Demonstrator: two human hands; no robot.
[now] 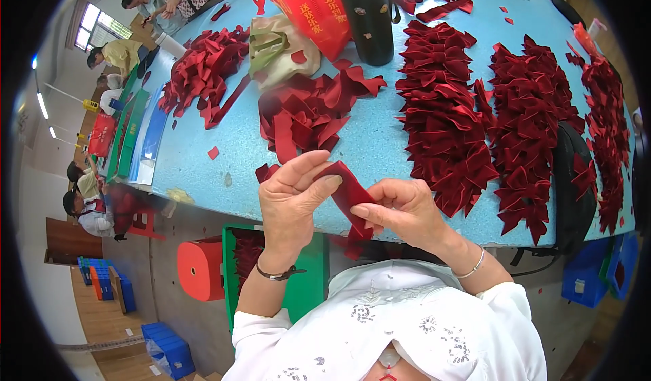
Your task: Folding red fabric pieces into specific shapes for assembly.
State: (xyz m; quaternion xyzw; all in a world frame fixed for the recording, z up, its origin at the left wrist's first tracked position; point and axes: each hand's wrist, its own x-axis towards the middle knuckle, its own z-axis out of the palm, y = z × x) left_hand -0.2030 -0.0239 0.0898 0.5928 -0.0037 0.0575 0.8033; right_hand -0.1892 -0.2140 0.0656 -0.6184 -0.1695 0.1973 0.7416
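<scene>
A dark red velvety ribbon strip [347, 192] is stretched between my hands over the near edge of the table. My left hand [290, 194] pinches its upper end between thumb and fingers. At the lower part, my right hand [407, 211] grips the strip with thumb and bent fingers. Just beyond my hands lies a loose heap of red ribbon pieces [305, 116]. To the right, red bows are stacked in long rows, the nearest being a thick row of bows [444, 116] beside a second row [525, 130].
On the blue table [230, 170] stand a black bottle [366, 25], a red bag [302, 4] and a pale cloth bag [285, 52]. A black bag [573, 191] hangs at the right edge. Below are a green crate [305, 286] and a red stool [200, 270]. Several people work at far left.
</scene>
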